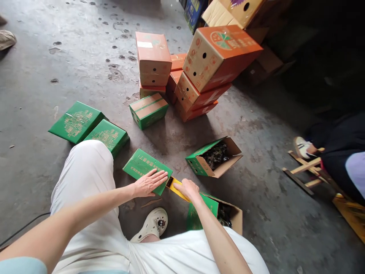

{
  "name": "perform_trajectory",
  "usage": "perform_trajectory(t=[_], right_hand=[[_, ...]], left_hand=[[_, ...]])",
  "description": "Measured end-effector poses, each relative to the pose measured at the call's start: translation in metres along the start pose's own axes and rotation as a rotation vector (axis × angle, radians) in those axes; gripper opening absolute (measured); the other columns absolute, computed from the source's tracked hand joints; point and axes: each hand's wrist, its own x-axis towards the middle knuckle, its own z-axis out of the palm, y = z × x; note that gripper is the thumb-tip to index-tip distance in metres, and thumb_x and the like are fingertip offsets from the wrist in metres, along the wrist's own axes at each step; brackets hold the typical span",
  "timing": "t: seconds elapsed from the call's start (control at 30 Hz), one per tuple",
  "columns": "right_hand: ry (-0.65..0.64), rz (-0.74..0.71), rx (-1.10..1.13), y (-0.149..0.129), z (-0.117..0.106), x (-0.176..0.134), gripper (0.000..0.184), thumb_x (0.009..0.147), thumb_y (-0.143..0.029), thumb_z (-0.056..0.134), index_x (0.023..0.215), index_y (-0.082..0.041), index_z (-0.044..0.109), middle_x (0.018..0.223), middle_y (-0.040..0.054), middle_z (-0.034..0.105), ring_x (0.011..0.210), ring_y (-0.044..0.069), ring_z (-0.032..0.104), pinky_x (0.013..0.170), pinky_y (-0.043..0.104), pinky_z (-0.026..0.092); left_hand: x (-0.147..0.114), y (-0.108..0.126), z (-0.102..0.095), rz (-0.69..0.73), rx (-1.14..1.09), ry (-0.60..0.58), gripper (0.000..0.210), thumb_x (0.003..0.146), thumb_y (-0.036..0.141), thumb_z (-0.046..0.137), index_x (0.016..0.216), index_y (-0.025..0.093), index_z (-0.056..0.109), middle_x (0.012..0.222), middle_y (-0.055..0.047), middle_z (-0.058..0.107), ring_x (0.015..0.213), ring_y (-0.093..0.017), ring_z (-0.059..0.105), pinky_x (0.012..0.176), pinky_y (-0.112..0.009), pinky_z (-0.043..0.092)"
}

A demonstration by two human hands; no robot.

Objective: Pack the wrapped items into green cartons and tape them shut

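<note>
Sleeve (23, 265), left hand (148, 183) flat on green box (142, 163), right hand (188, 188) curled around yellow tool (178, 191)

Here's the floor (91, 72), grey and worn, stretching right across! Dark pits (122, 57) pepper it towards the top, brownish stains (249, 131) smudge it right of the middle. Pale light glazes the upper left, and then, look, it drops away to near-black shadow (325, 57) at upper right! Orange boxes (221, 57) stand stacked, a blue box (194, 11) behind. Out right, a low wooden frame (308, 164); far left, a dark cable (25, 225) curving along the floor.
</note>
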Motion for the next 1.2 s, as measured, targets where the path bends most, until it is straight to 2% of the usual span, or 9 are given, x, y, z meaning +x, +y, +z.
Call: perform_trajectory(t=[0.17,0.3,0.4,0.47,0.53,0.73,0.9,1.03,1.2], right_hand=[[0.099,-0.013,-0.098,0.039,-0.039,-0.048,0.046,0.092,-0.054,0.058,0.099,-0.013,0.078,0.112,0.0255,0.076,0.111,0.04,0.072,0.085,0.04,0.051],[0.115,-0.024,0.339,0.048,-0.042,-0.072,0.052,0.095,-0.067,0.05,0.081,-0.019,0.066,0.086,0.0171,0.077,0.083,0.031,0.077,0.068,0.033,0.052],[0.037,-0.081,0.784,0.041,-0.039,-0.071,0.053,0.095,-0.072,0.048,0.08,-0.022,0.056,0.066,0.0072,0.071,0.058,0.023,0.071,0.052,0.027,0.049],[0.011,-0.138,0.906,0.033,-0.04,-0.065,0.054,0.091,-0.075,0.055,0.08,-0.022,0.055,0.06,0.0031,0.067,0.052,0.02,0.068,0.047,0.024,0.047],[-0.038,-0.214,0.952,0.027,-0.043,-0.059,0.056,0.087,-0.077,0.06,0.08,-0.022,0.055,0.058,0.0007,0.064,0.05,0.018,0.065,0.046,0.023,0.047],[-0.202,-0.408,0.882,0.023,-0.047,-0.046,0.055,0.083,-0.073,0.068,0.079,-0.02,0.054,0.06,-0.0023,0.06,0.05,0.015,0.062,0.042,0.021,0.044],[-0.298,-0.474,0.83,0.021,-0.044,-0.042,0.056,0.083,-0.076,0.064,0.083,-0.02,0.055,0.063,-0.0026,0.06,0.052,0.015,0.062,0.044,0.021,0.046],[-0.33,-0.483,0.825,0.016,-0.038,-0.042,0.06,0.081,-0.079,0.065,0.085,-0.02,0.056,0.065,-0.0023,0.061,0.053,0.014,0.063,0.045,0.021,0.046],[-0.335,-0.482,0.885,0.007,-0.028,-0.043,0.058,0.082,-0.075,0.067,0.089,-0.019,0.057,0.064,-0.0027,0.061,0.052,0.015,0.065,0.045,0.021,0.046]], left_hand=[[-0.006,-0.05,-0.039,-0.087,0.012,-0.075,0.138,0.056,0.06,0.092,0.169,0.025,0.02,0.175,-0.02,0.007,0.16,-0.048,0.008,0.125,-0.066,-0.002],[-0.005,-0.049,-0.049,-0.139,-0.006,-0.082,0.132,0.055,0.058,0.093,0.167,0.033,0.027,0.173,-0.019,0.022,0.157,-0.047,0.02,0.122,-0.07,-0.006],[0.008,-0.01,-0.034,-0.536,-0.012,0.071,0.124,0.062,0.056,0.09,0.167,0.028,0.03,0.171,-0.024,0.023,0.156,-0.048,0.02,0.121,-0.072,-0.003],[0.021,0.016,-0.022,-0.957,-0.035,0.208,0.119,0.07,0.06,0.084,0.167,0.021,0.027,0.17,-0.028,0.02,0.155,-0.051,0.018,0.117,-0.078,0.002],[0.03,0.032,-0.019,-1.146,-0.141,0.271,0.111,0.077,0.063,0.077,0.167,0.022,0.028,0.171,-0.027,0.017,0.155,-0.05,0.017,0.115,-0.08,0.009],[0.013,0.021,-0.052,-1.09,-0.86,0.538,0.055,0.1,0.053,0.052,0.145,0.023,0.06,0.154,-0.016,0.054,0.143,-0.032,0.05,0.114,-0.049,0.045],[0.001,0.008,-0.069,-1.024,-1.934,0.295,0.05,0.082,0.062,0.079,0.105,0.017,0.075,0.103,-0.011,0.077,0.083,-0.017,0.073,0.075,-0.028,0.058],[0.007,0.009,-0.068,-0.996,-2.047,0.292,0.043,0.062,0.039,0.098,0.09,0.015,0.075,0.08,-0.004,0.073,0.062,-0.009,0.065,0.062,-0.021,0.052],[0.009,0.008,-0.061,-0.956,-1.755,0.452,0.044,0.061,0.049,0.094,0.078,0.014,0.074,0.067,0.0,0.066,0.058,-0.009,0.058,0.058,-0.022,0.044]])
